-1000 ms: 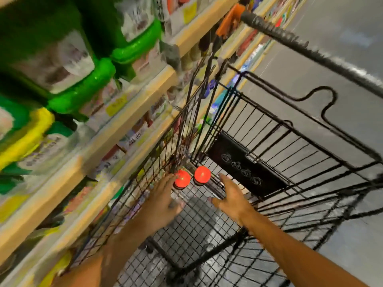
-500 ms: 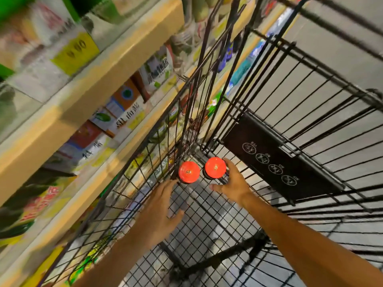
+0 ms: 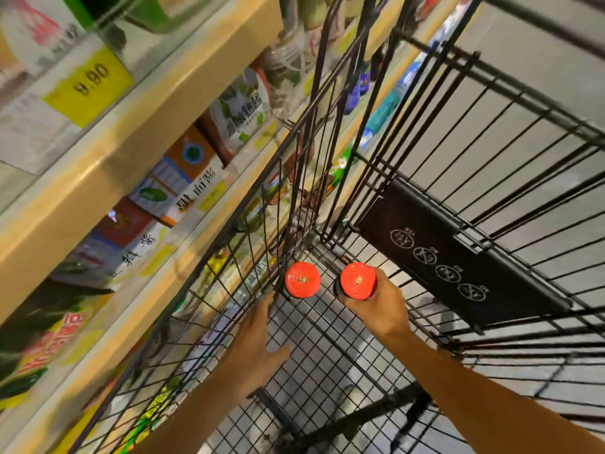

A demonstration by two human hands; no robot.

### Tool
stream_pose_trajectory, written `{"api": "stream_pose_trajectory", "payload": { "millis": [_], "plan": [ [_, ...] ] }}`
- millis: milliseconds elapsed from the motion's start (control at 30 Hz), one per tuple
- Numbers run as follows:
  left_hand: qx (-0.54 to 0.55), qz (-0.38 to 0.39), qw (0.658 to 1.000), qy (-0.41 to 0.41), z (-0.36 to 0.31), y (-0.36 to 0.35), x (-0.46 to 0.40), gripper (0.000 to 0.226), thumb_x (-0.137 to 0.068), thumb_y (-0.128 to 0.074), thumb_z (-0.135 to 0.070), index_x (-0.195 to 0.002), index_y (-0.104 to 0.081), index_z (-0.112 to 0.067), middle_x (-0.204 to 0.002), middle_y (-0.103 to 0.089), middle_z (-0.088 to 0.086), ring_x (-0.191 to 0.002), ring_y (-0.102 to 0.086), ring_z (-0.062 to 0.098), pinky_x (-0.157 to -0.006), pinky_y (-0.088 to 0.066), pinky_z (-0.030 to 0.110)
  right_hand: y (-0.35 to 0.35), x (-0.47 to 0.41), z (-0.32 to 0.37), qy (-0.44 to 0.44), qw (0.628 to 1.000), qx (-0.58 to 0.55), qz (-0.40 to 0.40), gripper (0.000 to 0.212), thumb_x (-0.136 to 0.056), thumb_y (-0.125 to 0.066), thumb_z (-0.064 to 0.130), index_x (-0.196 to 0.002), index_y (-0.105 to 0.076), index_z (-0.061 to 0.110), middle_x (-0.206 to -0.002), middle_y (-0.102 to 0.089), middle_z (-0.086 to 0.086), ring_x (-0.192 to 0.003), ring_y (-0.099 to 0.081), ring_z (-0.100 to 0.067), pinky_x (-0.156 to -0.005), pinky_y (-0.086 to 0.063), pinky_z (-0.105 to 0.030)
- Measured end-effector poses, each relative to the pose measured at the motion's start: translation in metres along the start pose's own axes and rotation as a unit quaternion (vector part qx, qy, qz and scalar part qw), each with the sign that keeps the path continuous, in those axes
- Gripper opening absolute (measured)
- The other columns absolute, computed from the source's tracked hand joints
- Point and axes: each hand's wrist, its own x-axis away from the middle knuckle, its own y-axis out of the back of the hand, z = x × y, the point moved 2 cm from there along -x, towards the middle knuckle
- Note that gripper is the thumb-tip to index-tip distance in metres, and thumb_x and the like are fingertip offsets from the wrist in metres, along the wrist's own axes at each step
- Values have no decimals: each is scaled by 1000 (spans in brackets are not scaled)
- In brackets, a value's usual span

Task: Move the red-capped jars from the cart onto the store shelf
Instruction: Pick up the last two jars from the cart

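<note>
Two jars stand upright in the far left corner of the cart [image 3: 425,152], their long axes vertical and their red caps facing straight up at the camera, so little of their bodies shows. The left jar [image 3: 302,279] sits right against the cart's left wire wall, on the mesh floor. The right jar [image 3: 357,280] stands just beside it, a small gap between the two caps. The right hand [image 3: 376,306] grips the right jar from its near and right side, fingers curled round it below the cap; whether this jar rests on the mesh or is lifted cannot be told. The left hand [image 3: 258,342] is open, fingers stretched forward and thumb spread, its fingertips near the left jar and close to the wire wall but not holding anything; whether they touch the wire is unclear. A black placard [image 3: 458,257] with round pictograms hangs on the cart's far end. To the left of the cart runs a shelf [image 3: 108,165] with pale wood-coloured edges, stocked with boxed and bagged goods bearing printed labels, and a yellow price tag [image 3: 88,85] reading 8.90 sits on the upper edge. Grey floor [image 3: 540,60] shows through the wires on the right.
</note>
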Motion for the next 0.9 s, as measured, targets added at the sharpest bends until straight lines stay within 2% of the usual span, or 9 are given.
{"api": "stream_pose_trajectory", "payload": {
  "millis": [133, 233, 333, 467, 600, 733, 867, 900],
  "plan": [
    [27, -22, 999, 28, -12, -9, -32, 113, -80, -81, -30, -156, 1, -36, -165, -13, -4, -151, -18, 19, -121, -25, 49, 15, 15, -10, 18, 1000, 19, 3, 67, -61, -93, 40, -118, -60, 29, -100, -70, 11, -95, -67, -11, -88, -56, -33],
    [37, -47, 998, 25, -17, -13, -56, 121, -71, -88, -31, -155, 0, -41, -163, -22, -1, -149, -24, 22, -118, -29, 53, 22, 21, -15, 28, 999, 33, 6, 72, -59, -94, 38, -121, -58, 28, -102, -69, 11, -97, -67, -11, -91, -57, -36],
    [35, -69, 997, 9, -21, -15, -73, 124, -67, -92, -25, -157, -7, -31, -157, -32, 1, -143, -34, 22, -116, -34, 49, 26, 23, -17, 31, 999, 24, 17, 72, -60, -94, 36, -121, -56, 32, -104, -67, 13, -100, -65, -10, -93, -56, -37],
    [26, -89, 996, -6, -24, -15, -87, 116, -63, -94, -19, -150, -18, -35, -144, -42, -4, -126, -51, 25, -103, -48, 50, 29, 25, -15, 37, 999, 13, 13, 71, -60, -95, 33, -119, -56, 32, -105, -65, 14, -101, -64, -10, -94, -56, -36],
    [25, -108, 994, -20, -26, -16, -95, 96, -63, -94, -18, -138, -37, -36, -130, -52, -3, -113, -58, 25, -94, -53, 46, 30, 25, -15, 46, 999, 7, 8, 74, -60, -95, 33, -124, -56, 28, -105, -64, 15, -101, -63, -9, -93, -56, -35],
    [48, -126, 990, -32, -28, -19, -95, 82, -63, -93, -15, -129, -49, -34, -118, -61, -4, -110, -60, 22, -93, -55, 43, 30, 27, -18, 40, 999, 8, 5, 74, -59, -94, 41, -121, -56, 31, -103, -66, 15, -98, -65, -8, -90, -58, -35],
    [81, -135, 987, -37, -25, -20, -71, 80, -58, -95, -24, -126, -54, -34, -114, -65, -7, -107, -62, 16, -92, -56, 43, 35, 34, -12, 36, 999, 13, 5, 73, -57, -94, 45, -119, -57, 30, -104, -68, 12, -98, -66, -9, -91, -57, -34],
    [90, -136, 986, -36, -26, -18, -62, 79, -58, -96, -24, -125, -55, -34, -111, -65, -10, -105, -63, 11, -91, -57, 38, 38, 38, -8, 36, 999, 11, 5, 73, -57, -94, 44, -119, -57, 29, -104, -68, 11, -99, -66, -9, -91, -57, -34]
  ]
}}
